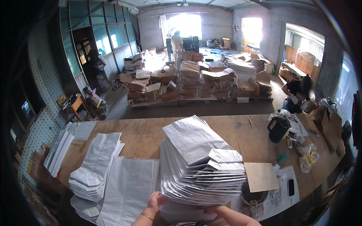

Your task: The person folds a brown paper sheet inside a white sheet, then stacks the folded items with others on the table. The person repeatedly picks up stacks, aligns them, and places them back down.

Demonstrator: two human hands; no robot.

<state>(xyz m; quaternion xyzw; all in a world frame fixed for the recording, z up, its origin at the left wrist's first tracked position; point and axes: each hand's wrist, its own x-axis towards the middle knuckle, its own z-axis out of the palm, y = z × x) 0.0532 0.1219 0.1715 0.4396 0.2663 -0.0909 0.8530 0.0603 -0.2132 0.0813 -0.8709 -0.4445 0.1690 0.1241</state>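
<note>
A tall, fanned stack of white paper bags (200,180) with folded ends stands at the front middle of the wooden table (135,132). At its near left corner, my left hand (154,201) has its fingers closed against the bags' edges. My right hand (214,210) holds the near edge from below; the stack hides most of its fingers. Flat white paper (179,213) lies under and between my hands. Just left of the stack is a lower pile of flat white bags (130,184), and beyond that another folded pile (96,162).
On the right are a black kettle (278,129), a thin board (261,177) over a dark round pan (253,195), a phone (290,187) and a plastic bag (309,158). Brown sack piles (188,81) stand beyond the table. One person (177,45) stands far back; another (298,92) bends at right.
</note>
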